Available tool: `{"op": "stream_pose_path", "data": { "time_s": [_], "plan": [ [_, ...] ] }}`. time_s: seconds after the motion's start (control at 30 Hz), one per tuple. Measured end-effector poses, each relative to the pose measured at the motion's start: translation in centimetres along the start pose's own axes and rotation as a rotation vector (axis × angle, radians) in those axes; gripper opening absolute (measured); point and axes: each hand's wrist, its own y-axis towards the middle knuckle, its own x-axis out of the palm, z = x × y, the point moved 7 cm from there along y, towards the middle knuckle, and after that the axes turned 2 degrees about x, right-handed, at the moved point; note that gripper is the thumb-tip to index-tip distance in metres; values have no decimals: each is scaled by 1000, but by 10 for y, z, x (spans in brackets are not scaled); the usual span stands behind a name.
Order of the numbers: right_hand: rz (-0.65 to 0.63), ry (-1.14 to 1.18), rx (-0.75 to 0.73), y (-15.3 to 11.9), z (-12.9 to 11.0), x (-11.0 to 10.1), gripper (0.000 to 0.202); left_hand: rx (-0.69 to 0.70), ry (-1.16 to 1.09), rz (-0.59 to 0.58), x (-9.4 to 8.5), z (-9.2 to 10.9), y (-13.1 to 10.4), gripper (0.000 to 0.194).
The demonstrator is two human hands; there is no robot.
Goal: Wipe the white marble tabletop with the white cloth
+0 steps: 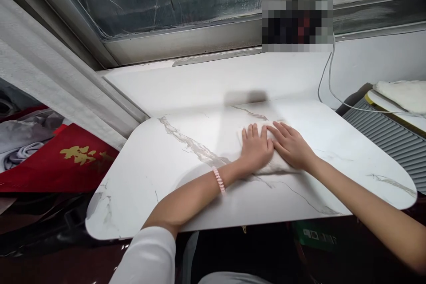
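A folded white cloth (277, 164) lies on the white, marble-patterned tabletop (186, 186), right of its middle. My left hand (257, 147) rests palm down on the cloth's left part, with fingers stretched forward. A pink coiled band (218, 180) circles that wrist. Flat on the right part of the cloth is my right hand (294, 145), its fingers reaching toward the left hand and almost meeting it. Both hands are open and press on the cloth rather than wrapping round it. Much of the cloth is hidden under them.
A window (186, 0) and white sill stand behind the table. A white cable (329, 75) hangs at the back right, near a grey ribbed object (392, 137). A red bag with gold lettering (83, 159) is at the left, beside a pale curtain (49, 57).
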Motion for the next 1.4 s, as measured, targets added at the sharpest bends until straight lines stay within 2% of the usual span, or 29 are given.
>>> {"op": "stream_pose_path", "data": {
  "time_s": [0.13, 0.23, 0.3, 0.4, 0.53, 0.8, 0.97, 1.07, 1.17, 1.3, 1.4],
  "plan": [
    [-4, 26, 73, -70, -2, -25, 53, 124, -52, -97, 4, 43, -52, 56],
    [-18, 22, 100, -108, -2, -39, 53, 182, -74, -153, 6, 67, -77, 59],
    [-51, 36, 115, -123, 1, -42, 54, 207, -89, -180, 7, 76, -84, 60],
    [-93, 47, 154, -126, 12, -42, 55, 229, -102, -217, 10, 82, -77, 61],
    [-107, 35, 190, -96, 37, -31, 55, 240, -90, -227, 15, 75, -38, 59],
    [19, 138, 201, 23, 105, 3, 48, 153, -26, -52, 25, 41, 91, 52],
    [17, 171, 203, 77, 134, 18, 51, 118, -34, -1, 27, 28, 147, 49],
    [18, 193, 220, 93, 145, 21, 50, 82, -52, 46, 26, 26, 164, 47],
    [13, 195, 214, 99, 150, 23, 51, 54, -42, 58, 28, 27, 171, 48],
    [-12, 138, 190, 94, 149, 23, 53, 43, 12, 33, 30, 30, 168, 50],
    [-36, 106, 180, 81, 145, 21, 54, 53, 32, 5, 32, 36, 157, 52]
  ]
}}
